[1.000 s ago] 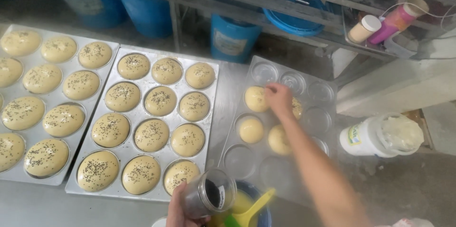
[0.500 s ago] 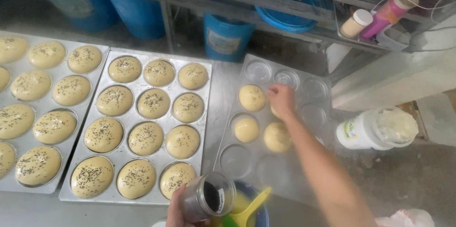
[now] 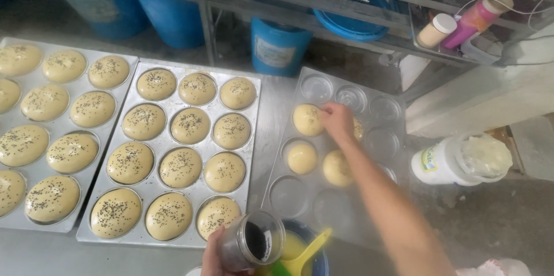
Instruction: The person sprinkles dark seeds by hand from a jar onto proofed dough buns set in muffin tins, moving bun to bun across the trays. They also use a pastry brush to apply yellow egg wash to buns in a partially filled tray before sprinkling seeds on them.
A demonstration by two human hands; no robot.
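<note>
Hands, two, seen from above over a steel bench.

Right hand (image 3: 339, 121): arm stretched forward over the partly filled bun tray (image 3: 369, 192); fingers bent down and pinched together between two dough rounds in the second row. Whether anything is held between the fingertips cannot be told. The seeded dough round (image 3: 307, 119) lies touching or just beside the fingertips on their left; another round is mostly hidden under the hand on its right.

Left hand (image 3: 214, 257): at the bottom edge, closed around a clear jar of black seeds (image 3: 252, 246), mouth tipped toward the camera, close to the body and well apart from the right hand. It is the farther hand from the rounds in this tray.

Tray contents: two more rounds in the third row, a smooth one (image 3: 302, 157) and another (image 3: 337, 167); remaining cups empty.

Adjacent: full tray of seeded rounds (image 3: 176, 157), another tray at far left (image 3: 49, 131); blue bowl with yellow brush (image 3: 309, 251); white tub (image 3: 461, 160); blue buckets (image 3: 277, 45).
</note>
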